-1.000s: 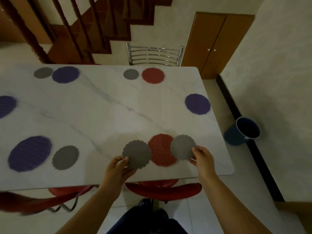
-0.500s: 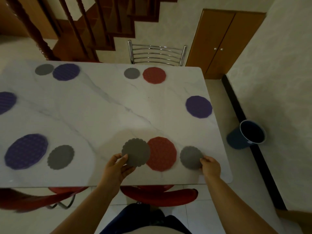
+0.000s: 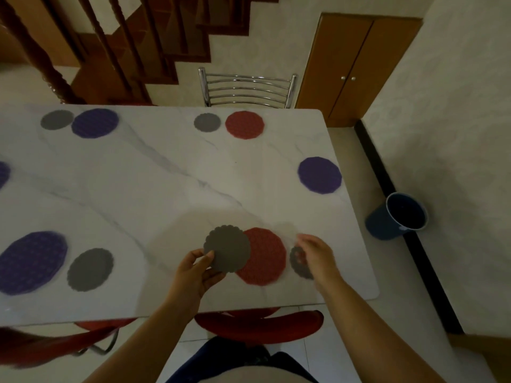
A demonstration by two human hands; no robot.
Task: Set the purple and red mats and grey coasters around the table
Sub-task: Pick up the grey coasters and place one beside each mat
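Note:
My left hand (image 3: 193, 272) pinches a grey scalloped coaster (image 3: 228, 248) at its near-left edge; the coaster overlaps the left side of a red mat (image 3: 265, 257) near the table's front edge. My right hand (image 3: 316, 257), blurred with fingers loosely spread, hovers over a second grey coaster (image 3: 298, 265) lying flat right of the red mat, partly hiding it. Other settings lie around the marble table (image 3: 166, 189): a purple mat (image 3: 320, 175) at the right edge, a red mat (image 3: 244, 124) with a grey coaster (image 3: 207, 122) at the back.
At the back left lie a purple mat (image 3: 95, 123) and grey coaster (image 3: 56, 120); at the front left a purple mat (image 3: 31, 262) and grey coaster (image 3: 90, 269). A metal chair (image 3: 247, 89) stands behind the table, red chairs (image 3: 258, 326) in front, a blue bucket (image 3: 398, 217) on the floor.
My right hand laid the second grey coaster flat to the right of the red mat, let go, and lifted off it. My left hand kept its coaster.

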